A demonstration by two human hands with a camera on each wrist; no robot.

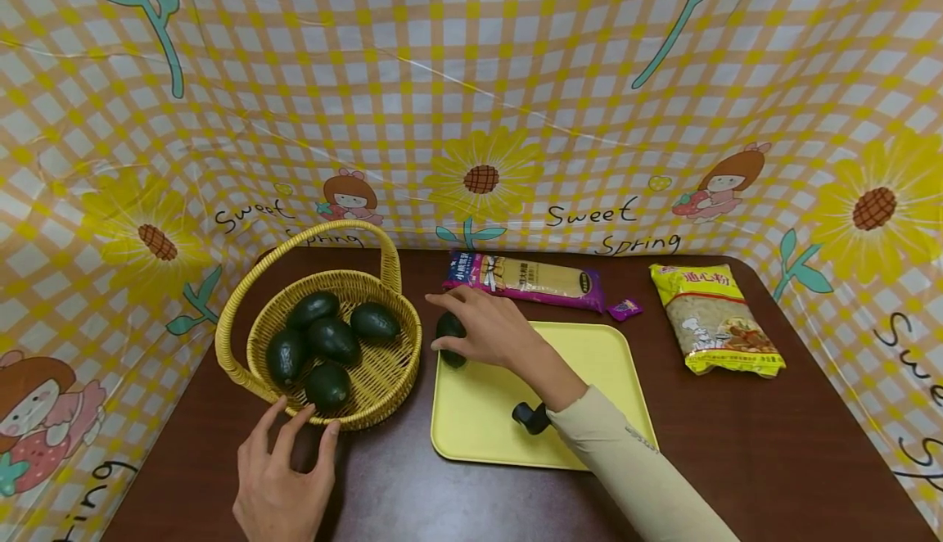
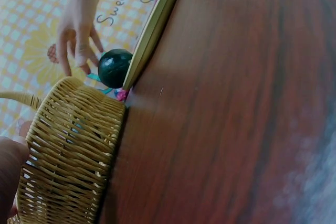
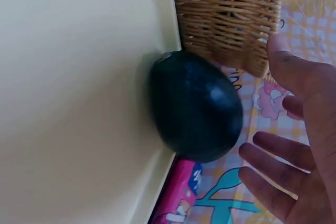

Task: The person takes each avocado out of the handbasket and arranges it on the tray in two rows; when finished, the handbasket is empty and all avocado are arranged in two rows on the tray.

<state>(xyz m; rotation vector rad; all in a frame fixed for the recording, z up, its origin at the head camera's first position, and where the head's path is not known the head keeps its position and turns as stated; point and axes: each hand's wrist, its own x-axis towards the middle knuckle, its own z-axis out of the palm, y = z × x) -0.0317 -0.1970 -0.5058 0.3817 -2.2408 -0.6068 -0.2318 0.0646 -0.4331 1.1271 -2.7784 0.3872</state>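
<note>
At the far left corner of a pale yellow, rectangular tray (image 1: 479, 423), we see one dark green, oval avocado (image 1: 448, 327) resting close to the rim, with our right hand (image 1: 489, 325) poised over it. That hand is palm down, its fingers loosely spread and grasping nothing; the right wrist view shows a gap between them and the fruit. Our right forearm, in a beige sleeve (image 1: 641, 464), slants across the tray from its near right side. Our left hand (image 1: 283, 468) sits at the near side of a round yellow wicker basket (image 1: 376, 415), fingers parted and relaxed, the tips at the rim; we cannot tell whether they touch it. Five more dark avocados (image 1: 335, 340) lie inside. Only a narrow strip of dark brown wooden table (image 1: 796, 444) separates basket and tray. Beyond the far edge, a long purple packet (image 1: 545, 280) leaves us little room, while a yellow bag of pasta (image 1: 718, 317) stands off to the right, with wider space nearer us.
</note>
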